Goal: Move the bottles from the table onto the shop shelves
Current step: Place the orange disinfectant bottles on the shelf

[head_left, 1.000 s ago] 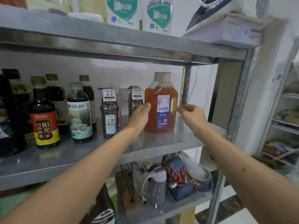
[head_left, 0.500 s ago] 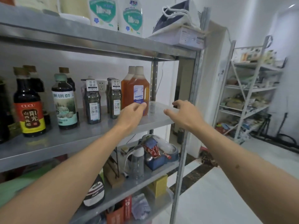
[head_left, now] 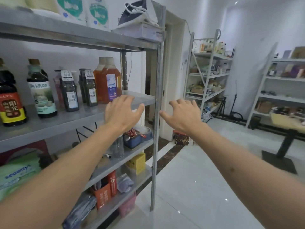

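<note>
Glossy dark glass bottles (head_left: 41, 93) and a squarish amber plastic bottle (head_left: 109, 83) line the brushed-steel shelf (head_left: 66, 118), frame left; the left hand (head_left: 123, 113) and right hand (head_left: 183, 114) hover mid-frame, fingers spread, empty.

The soy bottle (head_left: 10, 100) at far left has a red and yellow label with 阳光. The next bottle (head_left: 42, 91) reads 鲜 in white on its label. Two dark bottles carry 三重净味: one (head_left: 69, 92) nearer, one (head_left: 90, 89) behind it to the right. The orange bottle (head_left: 109, 81) has a blue and white label, its brand too blurred to read. A green pack (head_left: 16, 172) on the lower shelf reads "seaway"
</note>
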Demonstrator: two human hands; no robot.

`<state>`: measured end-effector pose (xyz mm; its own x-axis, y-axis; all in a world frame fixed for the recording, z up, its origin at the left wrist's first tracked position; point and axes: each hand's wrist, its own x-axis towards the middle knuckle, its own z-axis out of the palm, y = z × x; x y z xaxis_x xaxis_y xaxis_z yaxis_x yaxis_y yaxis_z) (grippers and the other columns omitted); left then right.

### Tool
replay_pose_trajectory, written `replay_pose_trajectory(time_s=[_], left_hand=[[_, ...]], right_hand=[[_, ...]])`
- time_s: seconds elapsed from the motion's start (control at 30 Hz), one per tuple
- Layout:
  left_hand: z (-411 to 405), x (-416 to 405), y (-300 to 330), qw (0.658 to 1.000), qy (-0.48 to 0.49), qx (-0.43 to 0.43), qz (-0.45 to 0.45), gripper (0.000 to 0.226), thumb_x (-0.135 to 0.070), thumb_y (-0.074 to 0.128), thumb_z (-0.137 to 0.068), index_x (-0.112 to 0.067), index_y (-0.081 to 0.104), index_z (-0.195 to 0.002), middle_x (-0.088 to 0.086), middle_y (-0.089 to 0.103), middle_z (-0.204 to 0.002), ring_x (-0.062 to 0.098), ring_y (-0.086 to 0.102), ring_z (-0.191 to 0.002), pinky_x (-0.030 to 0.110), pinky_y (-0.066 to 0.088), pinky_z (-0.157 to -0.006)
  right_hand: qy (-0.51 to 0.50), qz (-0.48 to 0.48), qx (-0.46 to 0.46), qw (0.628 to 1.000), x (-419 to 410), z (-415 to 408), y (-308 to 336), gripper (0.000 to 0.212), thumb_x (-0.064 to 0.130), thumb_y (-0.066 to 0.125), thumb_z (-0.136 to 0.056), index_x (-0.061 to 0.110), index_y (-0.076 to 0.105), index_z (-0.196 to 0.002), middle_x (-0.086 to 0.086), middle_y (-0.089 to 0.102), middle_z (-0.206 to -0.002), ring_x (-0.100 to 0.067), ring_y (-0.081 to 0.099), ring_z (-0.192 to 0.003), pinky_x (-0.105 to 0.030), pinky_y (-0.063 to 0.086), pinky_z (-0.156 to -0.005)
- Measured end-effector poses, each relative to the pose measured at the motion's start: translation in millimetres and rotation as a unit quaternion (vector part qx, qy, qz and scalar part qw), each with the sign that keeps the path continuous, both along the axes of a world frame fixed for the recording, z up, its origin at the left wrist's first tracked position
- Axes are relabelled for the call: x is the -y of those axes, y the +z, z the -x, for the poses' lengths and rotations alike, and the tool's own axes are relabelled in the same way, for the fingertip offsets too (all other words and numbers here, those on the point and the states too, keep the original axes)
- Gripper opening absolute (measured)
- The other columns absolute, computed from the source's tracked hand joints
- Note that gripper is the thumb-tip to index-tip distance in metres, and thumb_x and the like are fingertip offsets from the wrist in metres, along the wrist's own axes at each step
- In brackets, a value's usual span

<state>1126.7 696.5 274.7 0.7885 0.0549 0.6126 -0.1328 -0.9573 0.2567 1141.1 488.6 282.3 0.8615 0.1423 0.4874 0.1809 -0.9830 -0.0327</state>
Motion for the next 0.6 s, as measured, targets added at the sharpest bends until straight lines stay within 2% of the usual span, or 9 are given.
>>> replay_pose_trajectory(time_s=[0.3, 0.37, 0.47, 0.6], left_hand=[[108, 12, -20, 0.995, -0.091, -0.029, 0.008, 0.063, -0.061, 0.036, -0.100, -0.020, 0.046, -0.148, 0.003, 0.048, -0.152, 0.025, 0.042, -0.140, 0.047, 0.034, -0.116], [130, 15, -26, 0.994, -0.105, -0.034, 0.007, 0.062, -0.060, 0.038, -0.100, -0.020, 0.049, -0.146, 0.003, 0.049, -0.151, 0.025, 0.043, -0.140, 0.047, 0.035, -0.115], [170, 24, -36, 0.992, -0.122, -0.041, 0.005, 0.060, -0.063, 0.039, -0.098, -0.020, 0.057, -0.134, 0.003, 0.056, -0.141, 0.025, 0.050, -0.130, 0.047, 0.041, -0.107], [213, 39, -45, 0.987, -0.146, -0.062, -0.002, 0.069, -0.073, 0.030, -0.092, -0.022, 0.061, -0.127, 0.003, 0.060, -0.131, 0.026, 0.055, -0.119, 0.047, 0.047, -0.098]], right_hand=[[-0.089, -0.002, -0.023, 0.996, 8, 137, -17, 0.071, 0.069, 0.036, -0.094, 0.020, 0.050, -0.144, -0.011, 0.055, -0.141, -0.033, 0.049, -0.133, -0.053, 0.026, -0.118], [-0.104, -0.012, -0.028, 0.994, 9, 167, -22, 0.070, 0.068, 0.039, -0.093, 0.020, 0.051, -0.143, -0.012, 0.056, -0.140, -0.033, 0.050, -0.131, -0.051, 0.034, -0.113], [-0.129, -0.033, -0.048, 0.990, 17, 222, -33, 0.070, 0.069, 0.040, -0.091, 0.020, 0.050, -0.141, -0.011, 0.057, -0.137, -0.032, 0.051, -0.128, -0.048, 0.048, -0.101], [-0.163, -0.042, -0.061, 0.984, 38, 284, -43, 0.071, 0.072, 0.039, -0.092, 0.022, 0.048, -0.143, -0.008, 0.051, -0.145, -0.031, 0.054, -0.126, -0.047, 0.051, -0.094]])
